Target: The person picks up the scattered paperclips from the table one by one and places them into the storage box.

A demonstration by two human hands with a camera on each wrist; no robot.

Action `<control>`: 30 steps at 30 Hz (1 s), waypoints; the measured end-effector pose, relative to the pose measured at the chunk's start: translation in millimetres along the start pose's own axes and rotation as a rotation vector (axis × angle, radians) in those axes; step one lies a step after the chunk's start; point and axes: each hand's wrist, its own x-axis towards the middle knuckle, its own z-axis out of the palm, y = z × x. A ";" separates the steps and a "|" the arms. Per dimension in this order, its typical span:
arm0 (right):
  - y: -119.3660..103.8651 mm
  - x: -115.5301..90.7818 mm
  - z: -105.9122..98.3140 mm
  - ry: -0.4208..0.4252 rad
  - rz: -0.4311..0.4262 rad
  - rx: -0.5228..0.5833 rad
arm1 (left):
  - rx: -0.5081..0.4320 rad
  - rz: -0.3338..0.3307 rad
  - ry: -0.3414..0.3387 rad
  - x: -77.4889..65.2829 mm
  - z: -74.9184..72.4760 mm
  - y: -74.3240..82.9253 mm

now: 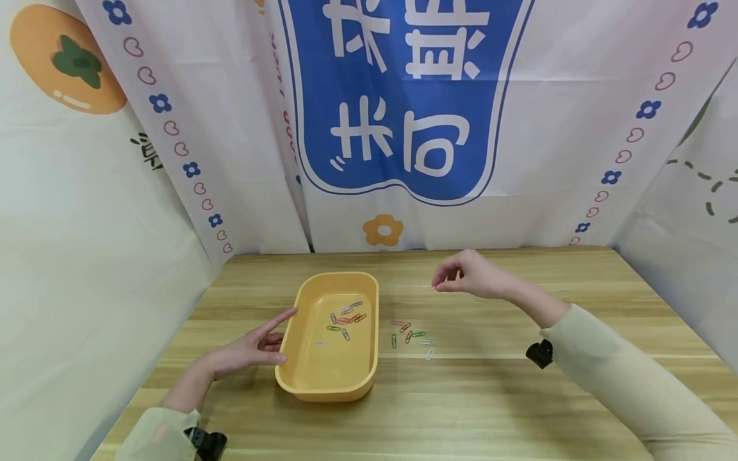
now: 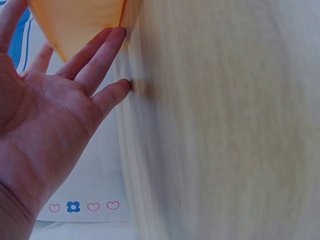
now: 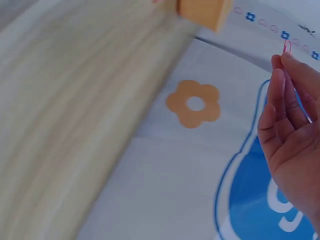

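On my feed the right hand (image 1: 469, 275) sits right of centre in the head view, above the desk (image 1: 490, 397), thumb and fingertips in a narrow pinch on 1 paper clip (image 3: 287, 46); that clip shows reddish at the upper right of the right wrist view, its looped end sticking out past the fingertips. I judge the step to be carrying it leftward to the yellow tray (image 1: 328, 371), left of centre in the head view. To do that well, I'd hold the pinch light but firm, since so thin a wire could twist or slip, pass above the near rim without brushing it, and release low so the clip doesn't bounce. The left hand (image 1: 248, 349), at lower left, has its fingers spread wide and rests against the tray's left side, thumb and index finger at the rim; a gentle, steady touch there should suffice, as a hard push might slide the tray. Inside it, several coloured clips (image 1: 344, 321) lie scattered. Just right of the tray, 7 loose clips (image 1: 418, 333) lie on the desk, so I'd give that patch clearance too. Beyond, at the top, hangs a white printed cloth (image 1: 548, 128).
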 end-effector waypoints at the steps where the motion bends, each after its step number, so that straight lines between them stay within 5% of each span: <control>1: -3.8 1.8 -1.5 -0.002 0.005 -0.007 | 0.002 0.000 0.002 -0.1 0.0 0.2; 16: -38.4 56.4 6.6 -0.051 -0.063 -0.089 | 0.006 -0.011 0.013 -1.3 0.4 1.8; 30: -47.8 115.6 47.5 -0.074 -0.061 -0.067 | -0.001 -0.014 0.012 -0.3 1.4 1.5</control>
